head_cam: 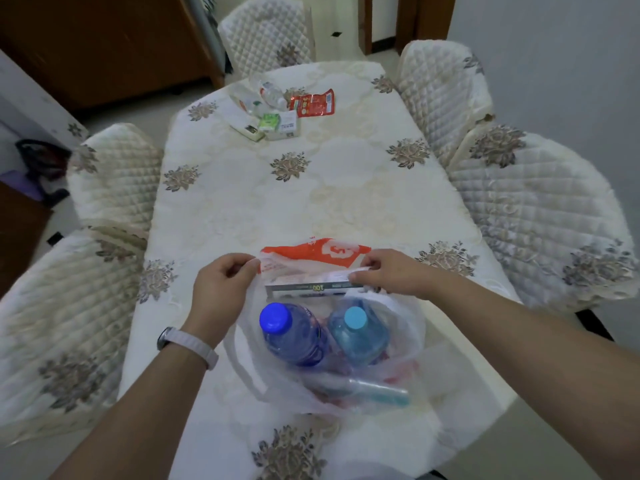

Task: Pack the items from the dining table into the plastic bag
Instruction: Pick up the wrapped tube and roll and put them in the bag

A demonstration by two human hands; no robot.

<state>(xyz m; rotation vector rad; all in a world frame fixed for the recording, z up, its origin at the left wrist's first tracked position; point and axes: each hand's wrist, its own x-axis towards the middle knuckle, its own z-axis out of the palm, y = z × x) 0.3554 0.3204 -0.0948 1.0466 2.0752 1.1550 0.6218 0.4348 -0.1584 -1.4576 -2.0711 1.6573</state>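
A thin white plastic bag with an orange print stands open at the near end of the dining table. Inside it are a dark blue-capped bottle, a light blue-capped bottle and a flat pale box at the far side. My left hand pinches the bag's far left rim. My right hand grips the far right rim together with the box's end. At the far end of the table lie a red packet, a clear bottle, a green packet and small boxes.
Quilted cream chairs surround the table: two on the left, two on the right, one at the far end. A wooden cabinet stands at the back left. A teal tube lies low in the bag.
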